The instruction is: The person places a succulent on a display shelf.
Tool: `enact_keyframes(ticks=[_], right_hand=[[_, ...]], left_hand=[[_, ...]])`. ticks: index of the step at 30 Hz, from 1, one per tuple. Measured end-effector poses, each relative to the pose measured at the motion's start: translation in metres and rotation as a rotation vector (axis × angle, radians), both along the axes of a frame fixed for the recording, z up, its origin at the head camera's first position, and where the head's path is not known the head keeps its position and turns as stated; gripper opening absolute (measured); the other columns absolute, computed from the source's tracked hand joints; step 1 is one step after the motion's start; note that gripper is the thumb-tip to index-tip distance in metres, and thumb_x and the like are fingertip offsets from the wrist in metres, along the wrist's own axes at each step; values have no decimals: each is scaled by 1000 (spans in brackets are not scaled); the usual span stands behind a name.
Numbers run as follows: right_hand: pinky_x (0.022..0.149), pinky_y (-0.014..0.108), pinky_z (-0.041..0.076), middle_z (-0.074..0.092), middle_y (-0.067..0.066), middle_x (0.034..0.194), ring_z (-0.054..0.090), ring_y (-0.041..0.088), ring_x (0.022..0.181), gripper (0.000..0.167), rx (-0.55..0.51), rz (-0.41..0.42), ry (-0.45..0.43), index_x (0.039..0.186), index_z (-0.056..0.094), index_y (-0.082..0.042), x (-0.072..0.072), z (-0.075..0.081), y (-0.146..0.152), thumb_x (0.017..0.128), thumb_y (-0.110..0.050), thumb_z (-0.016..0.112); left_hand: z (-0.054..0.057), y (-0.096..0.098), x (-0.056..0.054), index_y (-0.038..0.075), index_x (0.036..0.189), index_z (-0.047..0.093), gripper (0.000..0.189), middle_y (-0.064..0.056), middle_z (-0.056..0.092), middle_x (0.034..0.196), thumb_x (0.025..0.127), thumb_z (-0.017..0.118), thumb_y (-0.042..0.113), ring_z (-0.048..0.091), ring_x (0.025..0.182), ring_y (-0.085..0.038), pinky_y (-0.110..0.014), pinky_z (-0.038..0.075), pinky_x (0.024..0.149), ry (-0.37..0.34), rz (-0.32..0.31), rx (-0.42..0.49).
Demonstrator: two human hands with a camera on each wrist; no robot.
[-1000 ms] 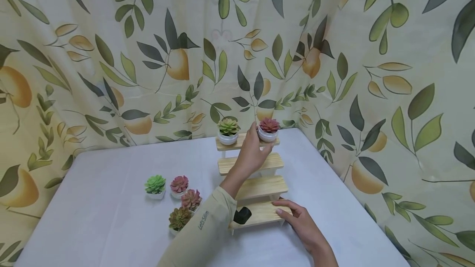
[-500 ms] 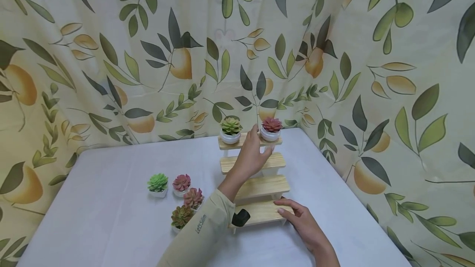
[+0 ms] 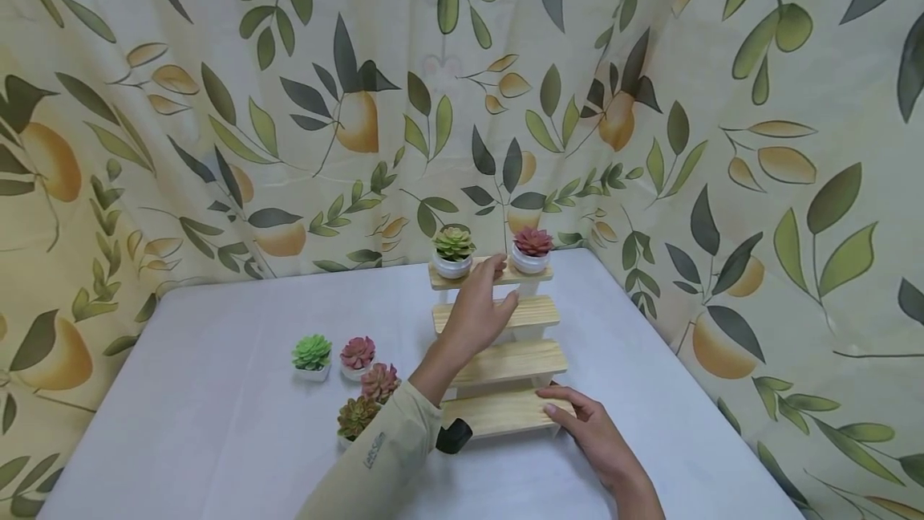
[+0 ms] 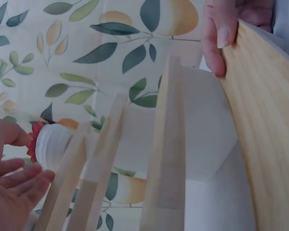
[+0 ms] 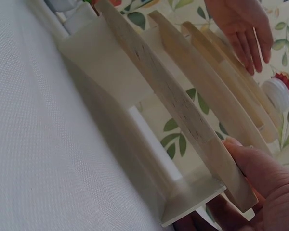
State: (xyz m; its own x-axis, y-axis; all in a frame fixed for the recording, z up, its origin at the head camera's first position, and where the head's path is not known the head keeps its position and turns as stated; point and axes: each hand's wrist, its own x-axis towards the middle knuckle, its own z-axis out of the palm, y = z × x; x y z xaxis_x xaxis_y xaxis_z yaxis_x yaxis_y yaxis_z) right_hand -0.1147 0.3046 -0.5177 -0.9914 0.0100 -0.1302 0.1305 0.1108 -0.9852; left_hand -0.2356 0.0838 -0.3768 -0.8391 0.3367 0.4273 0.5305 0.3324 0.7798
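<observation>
A four-step wooden display stand with white supports stands on the table. On its top step sit a red potted succulent at the right and a yellow-green potted succulent at the left, both in white pots. My left hand hovers over the upper steps with loosely spread fingers, holding nothing. In the left wrist view its fingers are apart from the red succulent's white pot. My right hand grips the right end of the bottom step, thumb on the board and fingers underneath.
Left of the stand are a bright green succulent, a pink one, a reddish one and a brownish-green one partly behind the left sleeve. A leaf-printed curtain hangs behind the white table.
My left hand has drawn away from the red succulent, back and slightly left, leaving it on the top step. The right hand keeps its hold on the bottom step. The head view shifts slightly.
</observation>
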Motion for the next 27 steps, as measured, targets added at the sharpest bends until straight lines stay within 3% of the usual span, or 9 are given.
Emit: enact_keyframes(ticks=[6, 9, 17, 27], right_hand=[[124, 57, 9, 49, 16, 153, 15, 35, 155, 38, -10, 3, 11, 131, 69, -3, 0, -1, 2, 98, -23, 73], [124, 57, 9, 49, 17, 153, 14, 35, 155, 38, -16, 13, 13, 131, 69, -3, -1, -2, 2, 98, -22, 73], [124, 53, 12, 47, 16, 154, 16, 32, 154, 39, -5, 0, 2, 131, 69, -2, 0, 0, -1, 98, -21, 74], [123, 53, 14, 39, 16, 159, 15, 34, 154, 40, 15, 0, -3, 132, 67, -1, -1, 0, -3, 98, -22, 73]], left_hand=[[-9, -10, 2, -1, 134, 61, 37, -12, 66, 126, 97, 67, 2, 67, 109, -25, -33, 55, 95, 164, 17, 123], [-12, -18, 2, -2, 126, 66, 29, -10, 68, 120, 96, 66, 0, 68, 101, -23, -31, 57, 90, 212, 23, 155], [-25, -43, 5, 5, 108, 70, 15, -4, 69, 105, 97, 64, -2, 67, 88, -15, -27, 59, 74, 212, 34, 143], [-39, -80, 2, 8, 100, 72, 15, -2, 70, 94, 94, 64, -3, 65, 80, -13, -29, 57, 64, 234, 76, 182]])
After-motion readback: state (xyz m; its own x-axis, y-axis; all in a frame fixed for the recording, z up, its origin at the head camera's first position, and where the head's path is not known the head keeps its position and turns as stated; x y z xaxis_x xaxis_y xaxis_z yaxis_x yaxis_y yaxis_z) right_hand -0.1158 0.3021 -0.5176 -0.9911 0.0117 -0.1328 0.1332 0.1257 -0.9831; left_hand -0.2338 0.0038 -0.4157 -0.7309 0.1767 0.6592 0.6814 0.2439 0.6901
